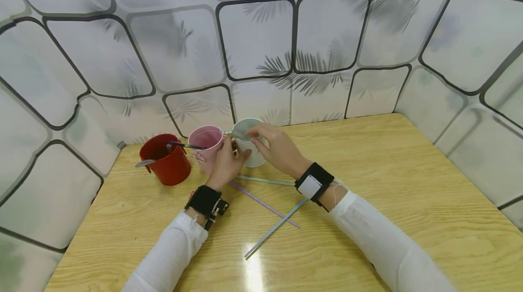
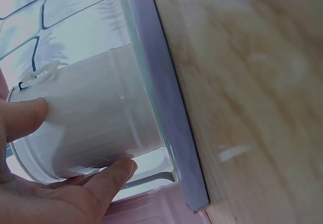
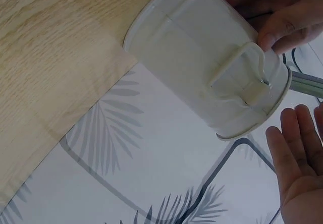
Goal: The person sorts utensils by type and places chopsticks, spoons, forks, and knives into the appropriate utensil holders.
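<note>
My left hand holds the small white bucket, its thumb and fingers spread around the side. A loop handle shows on the bucket's wall in the right wrist view. Above the bucket's mouth is my right hand, its fingertips over the rim. In the right wrist view its fingers extend beside the rim, holding nothing. A grey-green striped strip sticks out past the bucket's rim. Beside my left hand stands a pink bucket.
A red bucket stands at left with a spoon over its edge. One slender dark-handled item reaches across to the pink bucket. Green, purple and blue thin sticks lie on the wooden table.
</note>
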